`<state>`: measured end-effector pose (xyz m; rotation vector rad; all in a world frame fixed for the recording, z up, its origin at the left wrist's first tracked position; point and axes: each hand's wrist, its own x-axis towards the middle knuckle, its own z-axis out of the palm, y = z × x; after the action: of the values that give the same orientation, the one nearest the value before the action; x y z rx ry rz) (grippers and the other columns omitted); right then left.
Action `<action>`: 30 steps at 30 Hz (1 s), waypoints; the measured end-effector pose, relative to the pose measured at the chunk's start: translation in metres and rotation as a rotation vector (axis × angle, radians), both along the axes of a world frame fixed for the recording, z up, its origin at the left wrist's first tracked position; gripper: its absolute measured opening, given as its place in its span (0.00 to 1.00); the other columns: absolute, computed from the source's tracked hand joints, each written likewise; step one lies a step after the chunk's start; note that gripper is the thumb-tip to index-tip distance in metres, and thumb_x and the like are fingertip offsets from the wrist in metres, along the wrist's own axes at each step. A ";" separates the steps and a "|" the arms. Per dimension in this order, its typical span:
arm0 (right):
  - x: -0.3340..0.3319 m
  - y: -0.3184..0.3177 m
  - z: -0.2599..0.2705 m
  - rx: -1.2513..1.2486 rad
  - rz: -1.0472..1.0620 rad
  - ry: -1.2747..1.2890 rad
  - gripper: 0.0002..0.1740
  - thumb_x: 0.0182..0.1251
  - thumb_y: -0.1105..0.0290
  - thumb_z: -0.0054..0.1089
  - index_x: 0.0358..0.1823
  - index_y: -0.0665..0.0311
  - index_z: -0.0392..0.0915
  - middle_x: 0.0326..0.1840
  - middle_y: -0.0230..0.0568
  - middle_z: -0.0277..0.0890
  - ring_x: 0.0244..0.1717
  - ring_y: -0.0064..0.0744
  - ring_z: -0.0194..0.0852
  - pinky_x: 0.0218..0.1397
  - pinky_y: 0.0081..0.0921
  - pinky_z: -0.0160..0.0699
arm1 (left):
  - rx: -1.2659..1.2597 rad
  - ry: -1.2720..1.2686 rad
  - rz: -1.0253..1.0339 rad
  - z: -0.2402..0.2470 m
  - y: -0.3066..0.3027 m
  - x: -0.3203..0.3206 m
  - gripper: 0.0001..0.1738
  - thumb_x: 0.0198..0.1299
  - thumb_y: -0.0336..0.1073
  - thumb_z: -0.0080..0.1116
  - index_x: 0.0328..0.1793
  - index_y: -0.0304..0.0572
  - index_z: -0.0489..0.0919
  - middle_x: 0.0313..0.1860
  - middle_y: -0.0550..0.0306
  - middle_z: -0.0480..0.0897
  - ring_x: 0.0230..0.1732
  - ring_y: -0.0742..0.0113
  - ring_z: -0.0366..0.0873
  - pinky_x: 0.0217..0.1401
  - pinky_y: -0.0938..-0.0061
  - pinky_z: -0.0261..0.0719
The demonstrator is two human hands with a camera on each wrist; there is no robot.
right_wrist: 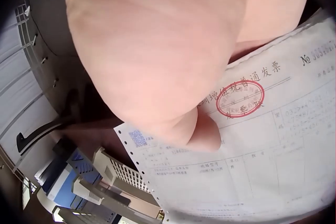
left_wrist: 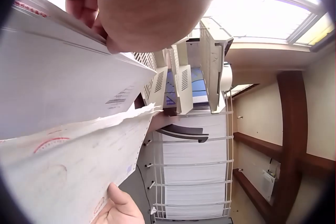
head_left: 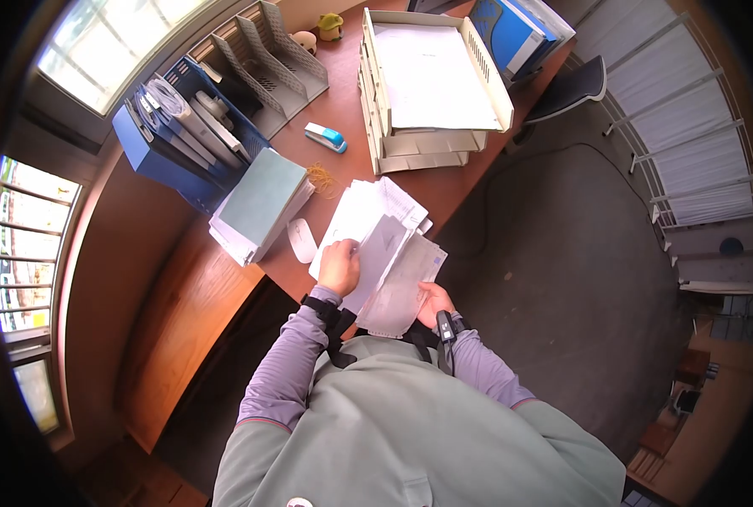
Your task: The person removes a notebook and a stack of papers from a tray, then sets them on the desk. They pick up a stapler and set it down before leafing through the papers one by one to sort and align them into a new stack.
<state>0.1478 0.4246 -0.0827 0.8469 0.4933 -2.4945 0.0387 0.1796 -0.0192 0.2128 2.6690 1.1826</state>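
My left hand holds white paper sheets by their left edge, over a loose paper stack at the desk's near edge. In the left wrist view, its fingers curl at the sheets' upper edge. My right hand pinches the side of a thin printed invoice, thumb on its face. The invoice lies to the right of the white sheets and overlaps them. In the right wrist view, the invoice shows a red oval stamp, a square code and punched holes along one edge.
A white mouse and a green-topped paper pile lie left of the papers. Beyond are a blue stapler, rubber bands, a tiered letter tray and blue file holders. A chair stands right.
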 end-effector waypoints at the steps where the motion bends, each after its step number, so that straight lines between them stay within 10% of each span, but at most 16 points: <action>1: 0.000 0.002 -0.003 -0.021 -0.001 -0.010 0.27 0.66 0.69 0.51 0.66 0.71 0.67 0.64 0.50 0.75 0.66 0.50 0.71 0.75 0.50 0.62 | -0.102 0.121 0.022 -0.002 -0.001 0.003 0.18 0.55 0.34 0.60 0.52 0.38 0.79 0.51 0.39 0.80 0.54 0.38 0.74 0.60 0.52 0.72; 8: 0.000 0.010 -0.004 -0.092 -0.158 -0.010 0.24 0.65 0.69 0.49 0.62 0.70 0.70 0.60 0.50 0.78 0.60 0.49 0.76 0.71 0.49 0.68 | -0.272 0.030 -0.043 -0.021 -0.001 0.014 0.30 0.48 0.39 0.70 0.59 0.34 0.76 0.57 0.39 0.76 0.59 0.40 0.70 0.65 0.55 0.69; 13: 0.002 0.016 0.005 0.427 0.021 -0.042 0.19 0.69 0.69 0.49 0.58 0.69 0.74 0.54 0.48 0.80 0.52 0.43 0.81 0.62 0.40 0.77 | -0.361 0.045 -0.013 -0.011 0.006 0.016 0.36 0.43 0.41 0.75 0.58 0.35 0.74 0.55 0.40 0.75 0.60 0.43 0.70 0.64 0.54 0.69; 30: 0.000 0.008 -0.004 1.021 0.309 0.508 0.16 0.71 0.69 0.51 0.55 0.69 0.75 0.49 0.46 0.81 0.47 0.38 0.82 0.55 0.33 0.80 | -0.350 -0.053 0.104 -0.028 0.012 0.005 0.28 0.43 0.35 0.72 0.51 0.38 0.72 0.49 0.41 0.75 0.52 0.43 0.74 0.57 0.55 0.73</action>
<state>0.1477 0.4326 -0.0872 0.3552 1.9877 -2.0516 0.0435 0.1915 -0.0472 -0.0152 2.8100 0.7143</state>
